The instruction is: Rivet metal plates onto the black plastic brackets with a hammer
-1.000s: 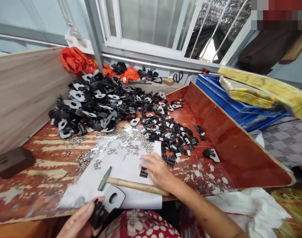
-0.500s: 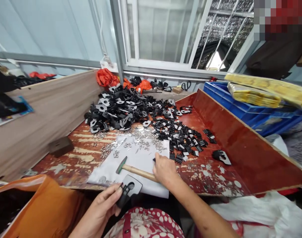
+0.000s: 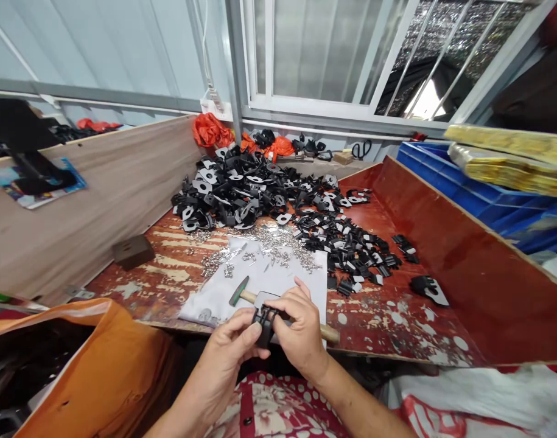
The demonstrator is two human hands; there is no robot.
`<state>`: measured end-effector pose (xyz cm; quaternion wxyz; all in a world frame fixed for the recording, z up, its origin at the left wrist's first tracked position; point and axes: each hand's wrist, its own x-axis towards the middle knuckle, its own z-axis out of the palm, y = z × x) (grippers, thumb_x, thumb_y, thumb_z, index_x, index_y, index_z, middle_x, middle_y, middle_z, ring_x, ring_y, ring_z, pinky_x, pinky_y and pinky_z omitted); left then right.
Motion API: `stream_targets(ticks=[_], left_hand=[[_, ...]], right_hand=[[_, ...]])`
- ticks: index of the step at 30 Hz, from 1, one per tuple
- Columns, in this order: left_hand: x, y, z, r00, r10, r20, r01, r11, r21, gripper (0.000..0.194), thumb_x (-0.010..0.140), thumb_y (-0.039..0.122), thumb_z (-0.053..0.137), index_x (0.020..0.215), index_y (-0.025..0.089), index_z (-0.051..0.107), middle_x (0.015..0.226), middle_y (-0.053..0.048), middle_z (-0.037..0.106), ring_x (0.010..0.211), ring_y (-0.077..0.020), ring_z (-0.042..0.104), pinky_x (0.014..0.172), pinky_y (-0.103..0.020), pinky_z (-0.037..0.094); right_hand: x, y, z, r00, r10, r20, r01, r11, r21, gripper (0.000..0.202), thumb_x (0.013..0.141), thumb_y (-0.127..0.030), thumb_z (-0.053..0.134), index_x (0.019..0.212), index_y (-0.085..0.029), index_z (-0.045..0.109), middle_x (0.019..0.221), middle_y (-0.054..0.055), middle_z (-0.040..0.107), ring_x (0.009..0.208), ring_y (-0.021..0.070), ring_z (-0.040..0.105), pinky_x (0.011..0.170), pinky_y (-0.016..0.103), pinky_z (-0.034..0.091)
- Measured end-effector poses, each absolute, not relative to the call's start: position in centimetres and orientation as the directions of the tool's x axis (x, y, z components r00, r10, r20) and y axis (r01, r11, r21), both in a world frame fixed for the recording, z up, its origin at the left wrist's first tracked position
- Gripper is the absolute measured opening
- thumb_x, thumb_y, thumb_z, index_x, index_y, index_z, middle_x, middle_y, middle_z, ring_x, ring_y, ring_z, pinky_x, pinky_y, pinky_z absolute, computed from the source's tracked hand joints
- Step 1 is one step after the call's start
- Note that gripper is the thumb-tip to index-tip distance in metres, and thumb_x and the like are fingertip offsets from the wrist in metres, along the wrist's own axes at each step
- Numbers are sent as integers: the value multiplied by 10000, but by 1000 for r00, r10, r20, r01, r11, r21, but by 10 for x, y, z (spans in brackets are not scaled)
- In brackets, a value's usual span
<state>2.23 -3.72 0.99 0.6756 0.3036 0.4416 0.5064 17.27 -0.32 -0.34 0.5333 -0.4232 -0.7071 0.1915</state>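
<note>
My left hand [image 3: 227, 350] grips a black plastic bracket [image 3: 264, 331] with a flat grey plate, held above the near edge of the bench. My right hand [image 3: 303, 328] is closed at the bracket's upper side, thumb and fingers pressed together there. Whatever small piece sits between those fingertips is mostly hidden. Behind both hands a hammer [image 3: 240, 291] with a green head and wooden handle lies on a white sheet [image 3: 282, 280], its handle partly covered by my right hand. Small shiny metal pins and bits [image 3: 278, 240] are scattered at the sheet's far side.
A large heap of black brackets [image 3: 237, 188] fills the back, with smaller black clips [image 3: 355, 246] to the right. A dark block [image 3: 133, 251] stands left. Wooden boards [image 3: 442, 225] wall the bench. A blue crate [image 3: 479, 194] and an orange bag [image 3: 123, 365] flank it.
My right hand has come from the sheet beside the hammer handle to the bracket. My left hand has moved slightly up and right with the bracket. The view has shifted a little left.
</note>
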Motion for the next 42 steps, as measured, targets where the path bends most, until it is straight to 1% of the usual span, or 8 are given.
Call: stream_targets(ticks=[15, 22, 24, 27, 31, 35, 38, 42], left_hand=[[5, -27, 1, 117, 940, -319, -355, 340, 871, 274, 734, 441, 846, 729, 173, 793, 984, -64, 520, 817, -187, 519, 600, -252, 587], [-12, -17, -4, 87, 952, -293, -187, 304, 934, 278, 736, 471, 830, 753, 194, 819, 1429, -111, 463, 818, -203, 588, 558, -275, 547], [-18, -16, -5, 54, 962, -268, -136, 273, 952, 284, 754, 476, 815, 728, 193, 803, 1386, -112, 541, 780, -186, 586, 586, -266, 518], [-22, -17, -7, -13, 960, -280, -172, 273, 946, 267, 738, 479, 831, 786, 218, 794, 1033, -59, 692, 662, -144, 546, 634, -246, 479], [-19, -22, -11, -84, 943, -322, -241, 294, 925, 272, 688, 459, 868, 761, 214, 774, 747, 15, 643, 577, -130, 526, 636, -242, 456], [-22, -20, -14, -155, 949, -274, -136, 254, 958, 278, 669, 470, 859, 758, 220, 778, 913, -30, 693, 597, -162, 556, 582, -269, 480], [-28, -12, -11, -90, 995, -44, 219, 63, 974, 197, 699, 425, 836, 735, 240, 779, 901, -78, 727, 725, -257, 624, 596, -306, 487], [-23, -5, 5, 251, 934, 254, 568, -355, 743, 161, 791, 309, 771, 652, 250, 714, 696, -62, 712, 677, -254, 612, 657, -339, 438]], right_hand=[[156, -1, -13, -188, 808, 559, 331, 588, -738, 330, 896, -111, 518, 1059, -278, 752, 803, -11, 717, 784, 166, 636, 1169, 551, 283], [174, 11, 2, -463, 877, 130, 198, 245, -949, 331, 932, -211, 508, 1143, -274, 755, 979, 11, 762, 945, 205, 694, 1053, 386, 455], [183, 41, 3, -485, 870, 92, 369, 299, -880, 321, 949, -200, 500, 1129, -251, 761, 918, 14, 766, 878, 194, 677, 944, 356, 487], [192, 96, 2, -322, 921, 219, 765, 390, -513, 237, 958, -189, 545, 1037, -208, 767, 885, 61, 742, 889, 215, 602, 938, 403, 415], [191, 142, -5, -323, 909, 263, 864, 397, -309, 145, 911, -187, 626, 811, -155, 726, 959, 131, 685, 1009, 271, 533, 936, 437, 358], [194, 135, -1, -376, 894, 246, 807, 446, -388, 121, 882, -97, 578, 839, -145, 680, 967, 114, 670, 990, 242, 551, 905, 380, 398], [199, 105, 8, -466, 873, 143, 704, 463, -539, 117, 879, -91, 577, 837, -169, 653, 792, 12, 664, 766, 149, 590, 722, 254, 451], [191, 62, 14, -719, 651, -244, 313, -10, -950, 202, 789, -282, 779, 836, -195, 602, 670, -70, 630, 592, 89, 578, 560, 177, 444]])
